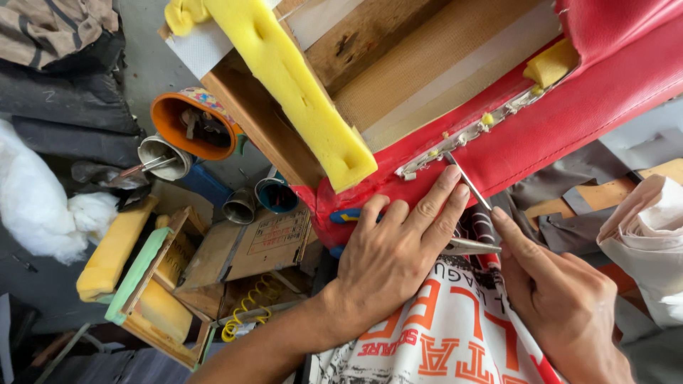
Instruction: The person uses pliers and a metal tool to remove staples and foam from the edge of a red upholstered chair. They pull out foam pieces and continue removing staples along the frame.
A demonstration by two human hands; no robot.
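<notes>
my left hand flat, fingers spread on red vinyl cover, my right hand fingers pinching pliers, tip at stapled edge

two hands, one tool, three cans

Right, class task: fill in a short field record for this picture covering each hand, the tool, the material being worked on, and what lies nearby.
left hand: flat on the red cover, fingers spread
right hand: holds a thin metal tool
tool tip: at the stapled edge of the red cover
frame: bare wood with a yellow foam strip
nearby: orange tub, metal cans, cardboard box
</notes>
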